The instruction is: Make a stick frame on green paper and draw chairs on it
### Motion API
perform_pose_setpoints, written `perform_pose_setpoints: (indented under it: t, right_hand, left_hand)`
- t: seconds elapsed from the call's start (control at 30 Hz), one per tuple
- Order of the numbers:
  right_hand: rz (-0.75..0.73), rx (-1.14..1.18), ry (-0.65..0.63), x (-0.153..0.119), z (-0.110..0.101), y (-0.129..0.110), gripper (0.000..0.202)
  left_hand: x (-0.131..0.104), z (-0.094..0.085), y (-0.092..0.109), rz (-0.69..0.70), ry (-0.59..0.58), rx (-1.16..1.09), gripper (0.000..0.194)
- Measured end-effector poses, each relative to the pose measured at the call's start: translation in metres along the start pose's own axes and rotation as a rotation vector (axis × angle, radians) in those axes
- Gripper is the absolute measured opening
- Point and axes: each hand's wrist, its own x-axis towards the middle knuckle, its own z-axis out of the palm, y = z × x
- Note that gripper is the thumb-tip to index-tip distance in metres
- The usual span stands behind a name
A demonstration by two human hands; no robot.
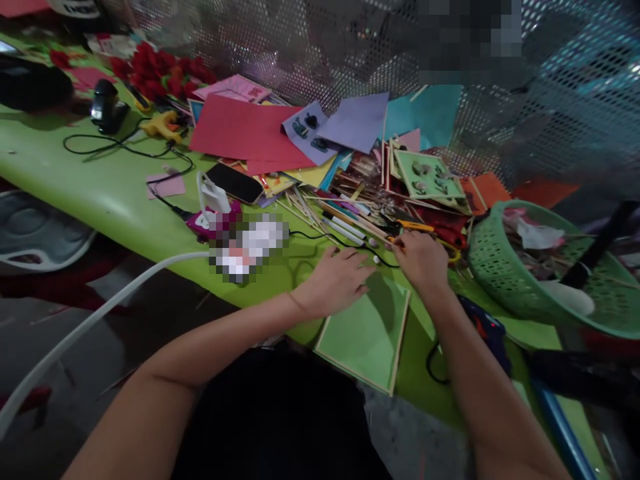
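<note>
A green card (pixel 367 333) edged with thin sticks lies at the near edge of the green table (pixel 115 193). My left hand (pixel 337 280) rests over its upper left part, palm down with the fingers apart and nothing visible in them. Beyond the card's upper right corner, my right hand (pixel 420 257) reaches to the pile, its fingertips pressed together near the end of a thin stick and the orange-handled scissors (pixel 415 227). What those fingertips hold, if anything, is too small to tell. White markers (pixel 345 230) lie left of my right hand.
A green basket (pixel 500 267) of scraps stands at the right. Red paper (pixel 245 130), loose sticks and a decorated card (pixel 430 175) are piled behind. A black phone (pixel 235 183), power strip (pixel 213 223) and cables lie left; a yellow glue gun (pixel 163 127) is farther back.
</note>
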Motion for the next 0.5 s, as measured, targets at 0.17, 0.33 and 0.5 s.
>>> perform_pose_setpoints:
  t: [0.17, 0.33, 0.5]
  right_hand:
    - [0.055, 0.061, 0.009, -0.004, -0.006, 0.008, 0.018]
    - [0.164, 0.428, 0.075, -0.022, -0.018, 0.028, 0.014]
    - [0.145, 0.632, 0.302, -0.043, -0.037, 0.029, 0.007]
  left_hand:
    - [0.037, -0.002, -0.004, 0.019, 0.11, -0.01, 0.039]
    - [0.069, 0.0, -0.007, -0.012, 0.184, 0.013, 0.038]
    - [0.078, 0.005, -0.008, 0.004, 0.197, -0.002, 0.033]
